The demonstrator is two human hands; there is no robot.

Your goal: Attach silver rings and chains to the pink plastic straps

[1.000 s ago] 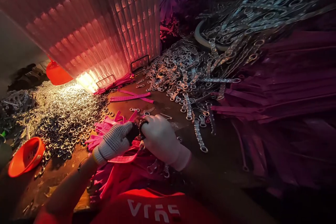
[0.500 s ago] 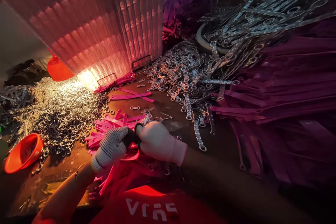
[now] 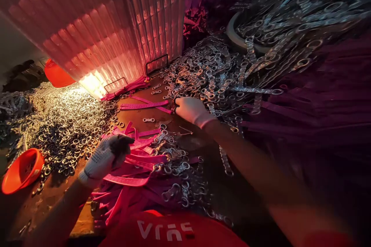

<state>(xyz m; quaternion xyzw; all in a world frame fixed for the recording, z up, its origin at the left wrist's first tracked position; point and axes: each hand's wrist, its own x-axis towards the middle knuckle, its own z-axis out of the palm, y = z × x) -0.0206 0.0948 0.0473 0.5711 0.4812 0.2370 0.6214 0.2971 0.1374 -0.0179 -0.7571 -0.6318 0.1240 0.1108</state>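
Observation:
My left hand (image 3: 108,155), in a white dotted glove with dark fingertips, hovers at the left side of a heap of pink straps (image 3: 136,180). Its fingers are loosely bent and apart, with nothing visible in them. Metal links with ring ends (image 3: 182,168) hang from the straps' right ends. My right hand (image 3: 191,110), also gloved, is farther forward, its fingers curled by the ends of two crossed pink straps (image 3: 145,105). Whatever its fingertips close on is hidden. A small metal link (image 3: 148,120) lies between the hands.
Loose metal rings (image 3: 72,135) are heaped left, beside an orange bowl (image 3: 23,171). Ribbed clear panels (image 3: 101,27) stand behind, lit by a lamp. Metal links (image 3: 203,69) pile up beyond my right hand. A round tub (image 3: 236,32) overflows with metal strips; dark pink straps lie right.
My hands were together over the strap heap and have separated. The right hand moved forward and right to the crossed straps; the left drew back left. The attached links are now uncovered.

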